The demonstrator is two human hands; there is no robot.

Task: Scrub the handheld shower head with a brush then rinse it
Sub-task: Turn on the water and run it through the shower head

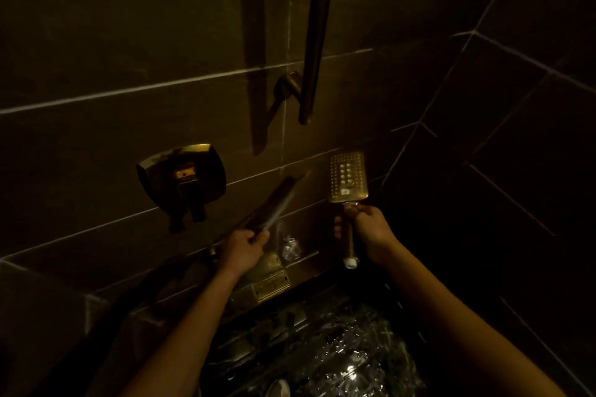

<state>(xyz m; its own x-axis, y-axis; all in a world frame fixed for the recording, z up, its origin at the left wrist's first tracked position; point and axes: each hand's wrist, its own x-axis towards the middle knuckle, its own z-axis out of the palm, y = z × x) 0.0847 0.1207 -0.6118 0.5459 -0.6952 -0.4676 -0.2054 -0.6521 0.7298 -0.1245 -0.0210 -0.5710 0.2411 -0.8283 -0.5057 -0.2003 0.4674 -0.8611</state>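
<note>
A gold, rectangular handheld shower head [347, 178] stands upright before the dark tiled wall, its perforated face turned toward me. My right hand [367, 229] grips its slim handle just below the head; the handle's white end sticks out under my fist. My left hand [245, 243] grips the end of a long thin brush [280, 203], blurred, which slants up and right toward the shower head. The brush tip stays a little left of the head, apart from it.
A gold mixer valve plate with lever [182, 179] sits on the wall at left. A vertical rail [317, 35] with its wall bracket hangs above. A gold outlet plate [271, 284] is low on the wall. Below lies a wet, glistening dark floor [338, 358].
</note>
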